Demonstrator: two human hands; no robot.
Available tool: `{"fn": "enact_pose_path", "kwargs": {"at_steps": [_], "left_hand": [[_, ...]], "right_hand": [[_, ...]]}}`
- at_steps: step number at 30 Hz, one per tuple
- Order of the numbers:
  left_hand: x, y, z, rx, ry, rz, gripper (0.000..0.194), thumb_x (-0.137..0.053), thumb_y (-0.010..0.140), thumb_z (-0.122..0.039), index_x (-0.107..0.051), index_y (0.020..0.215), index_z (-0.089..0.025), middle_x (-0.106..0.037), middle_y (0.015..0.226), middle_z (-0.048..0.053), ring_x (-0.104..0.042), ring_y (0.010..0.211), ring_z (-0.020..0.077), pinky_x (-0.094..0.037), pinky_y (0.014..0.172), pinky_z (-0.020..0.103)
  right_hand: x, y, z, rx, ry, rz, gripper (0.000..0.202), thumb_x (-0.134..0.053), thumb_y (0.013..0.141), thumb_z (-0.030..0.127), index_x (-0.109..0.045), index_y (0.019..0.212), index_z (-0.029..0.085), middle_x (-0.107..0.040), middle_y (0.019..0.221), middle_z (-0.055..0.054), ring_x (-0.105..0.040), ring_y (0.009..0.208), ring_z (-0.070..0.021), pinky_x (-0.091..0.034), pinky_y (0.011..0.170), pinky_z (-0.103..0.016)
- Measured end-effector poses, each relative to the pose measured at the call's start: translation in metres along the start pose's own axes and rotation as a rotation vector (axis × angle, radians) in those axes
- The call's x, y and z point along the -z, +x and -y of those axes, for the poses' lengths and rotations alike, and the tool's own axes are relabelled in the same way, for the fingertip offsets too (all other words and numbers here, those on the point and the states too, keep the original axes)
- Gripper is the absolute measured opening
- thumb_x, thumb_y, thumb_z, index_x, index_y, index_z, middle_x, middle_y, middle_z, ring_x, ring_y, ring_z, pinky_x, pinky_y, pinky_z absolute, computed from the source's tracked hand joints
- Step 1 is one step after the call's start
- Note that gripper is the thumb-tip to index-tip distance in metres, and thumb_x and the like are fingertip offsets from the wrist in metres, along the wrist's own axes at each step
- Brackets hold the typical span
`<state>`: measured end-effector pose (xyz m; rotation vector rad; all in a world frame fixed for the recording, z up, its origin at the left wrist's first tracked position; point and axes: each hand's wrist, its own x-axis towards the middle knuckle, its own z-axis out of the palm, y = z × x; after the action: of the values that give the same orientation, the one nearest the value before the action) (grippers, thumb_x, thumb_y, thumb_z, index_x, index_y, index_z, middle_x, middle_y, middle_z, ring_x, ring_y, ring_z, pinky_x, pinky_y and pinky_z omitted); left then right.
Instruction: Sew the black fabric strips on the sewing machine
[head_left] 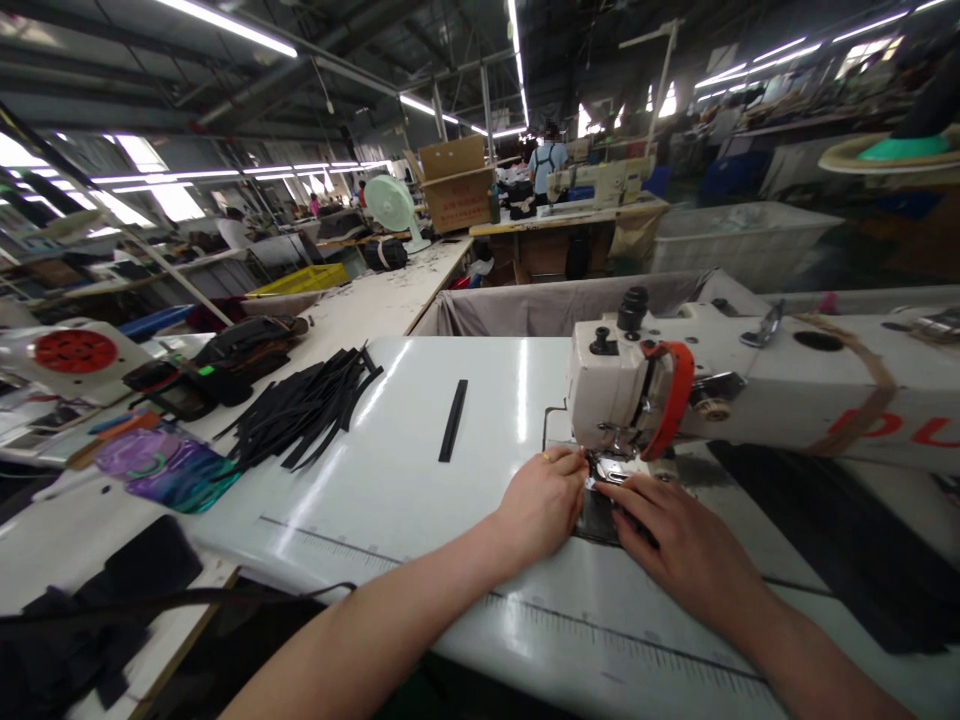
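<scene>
Below the needle area of a white sewing machine [609, 390], my left hand [546, 500] has its fingers curled and closed beside the presser foot [613, 470]. From the other side, my right hand [675, 525] reaches in with bent fingers close to the foot, its thumb lower down. A dark patch [598, 522] shows between the hands; I cannot tell whether it is fabric or a machine plate. My fingers cover whatever they grip. To the left, one short black strip [453, 420] lies alone on the white sewing table [405, 490].
A heap of black strips [307, 405] lies at the table's left, near a purple and teal pouch [165, 465]. Long black fabric [840, 540] lies right, beneath the machine arm. A printed ruler [600, 630] runs along the front. Behind stand a fan [391, 205] and cardboard box [456, 185].
</scene>
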<state>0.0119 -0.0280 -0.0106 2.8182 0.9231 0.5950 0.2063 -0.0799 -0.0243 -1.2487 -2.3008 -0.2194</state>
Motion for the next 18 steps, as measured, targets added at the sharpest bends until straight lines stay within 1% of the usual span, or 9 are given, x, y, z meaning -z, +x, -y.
{"fn": "enact_pose_path", "kwargs": {"at_steps": [4,6,8,9,11,13,14,16,18], "left_hand": [[-0.004,-0.005,0.003,0.019,-0.08,-0.056,0.021,-0.046,0.092,-0.014,-0.065,0.1,-0.012,-0.067,0.11,0.011,-0.057,0.109,0.0221,-0.047,0.102,0.036],[-0.006,-0.002,0.009,0.095,-0.154,-0.114,0.02,-0.048,0.09,-0.013,-0.067,0.097,-0.016,-0.069,0.105,0.008,-0.059,0.104,0.0204,-0.05,0.097,0.034],[-0.008,0.005,0.016,0.21,-0.192,-0.191,0.02,-0.049,0.09,-0.012,-0.067,0.095,-0.017,-0.069,0.1,0.006,-0.061,0.099,0.02,-0.051,0.093,0.034],[-0.009,0.01,0.019,0.242,-0.192,-0.213,0.02,-0.048,0.09,-0.012,-0.067,0.095,-0.018,-0.069,0.099,0.006,-0.06,0.1,0.0205,-0.051,0.093,0.036],[-0.01,0.021,0.024,0.208,-0.17,-0.175,0.019,-0.049,0.092,-0.014,-0.067,0.096,-0.018,-0.068,0.101,0.007,-0.059,0.106,0.0222,-0.048,0.098,0.039],[-0.009,0.026,0.027,0.118,-0.14,-0.078,0.017,-0.051,0.092,-0.017,-0.067,0.096,-0.019,-0.069,0.103,0.006,-0.058,0.11,0.0227,-0.044,0.103,0.042],[-0.007,0.026,0.028,0.093,-0.121,-0.043,0.017,-0.051,0.093,-0.019,-0.068,0.095,-0.019,-0.07,0.102,0.005,-0.059,0.11,0.0224,-0.043,0.105,0.042],[0.0,0.018,0.034,0.109,-0.078,-0.024,0.021,-0.048,0.096,-0.022,-0.068,0.096,-0.02,-0.071,0.105,0.005,-0.059,0.111,0.0214,-0.041,0.108,0.043],[0.012,0.001,0.045,0.191,-0.033,-0.037,0.027,-0.043,0.098,-0.025,-0.07,0.097,-0.021,-0.07,0.113,0.004,-0.059,0.114,0.0214,-0.038,0.11,0.045]], "right_hand": [[-0.001,-0.002,-0.002,-0.009,0.019,0.036,0.027,-0.046,0.093,0.023,-0.063,0.113,0.016,-0.068,0.1,-0.01,-0.063,0.088,-0.0258,-0.054,0.077,-0.042],[-0.003,-0.004,-0.003,-0.02,0.031,0.042,0.027,-0.047,0.093,0.023,-0.062,0.114,0.017,-0.067,0.102,-0.01,-0.063,0.09,-0.0256,-0.054,0.078,-0.042],[-0.004,-0.004,-0.002,-0.035,0.047,0.043,0.027,-0.047,0.094,0.022,-0.061,0.116,0.017,-0.067,0.102,-0.01,-0.062,0.091,-0.0248,-0.053,0.079,-0.041],[-0.004,-0.004,-0.002,-0.037,0.059,0.045,0.026,-0.046,0.094,0.022,-0.061,0.116,0.017,-0.066,0.102,-0.01,-0.062,0.091,-0.0241,-0.053,0.08,-0.04],[-0.002,-0.004,-0.002,-0.034,0.085,0.05,0.025,-0.045,0.095,0.02,-0.061,0.115,0.018,-0.066,0.101,-0.009,-0.062,0.092,-0.0222,-0.053,0.081,-0.038],[0.005,-0.006,-0.004,-0.052,0.059,0.021,0.023,-0.044,0.095,0.02,-0.061,0.11,0.018,-0.065,0.102,-0.008,-0.062,0.093,-0.0214,-0.052,0.082,-0.035],[0.011,-0.008,-0.007,-0.088,0.002,-0.007,0.022,-0.044,0.095,0.02,-0.062,0.108,0.018,-0.065,0.102,-0.009,-0.062,0.093,-0.0221,-0.052,0.083,-0.035],[0.025,-0.014,-0.017,-0.209,-0.214,-0.053,0.018,-0.047,0.093,0.02,-0.062,0.101,0.015,-0.064,0.101,-0.012,-0.062,0.091,-0.0262,-0.052,0.081,-0.039],[0.039,-0.024,-0.03,-0.35,-0.5,0.008,0.016,-0.05,0.09,0.02,-0.063,0.096,0.012,-0.064,0.091,-0.015,-0.061,0.079,-0.0303,-0.051,0.073,-0.044]]}}
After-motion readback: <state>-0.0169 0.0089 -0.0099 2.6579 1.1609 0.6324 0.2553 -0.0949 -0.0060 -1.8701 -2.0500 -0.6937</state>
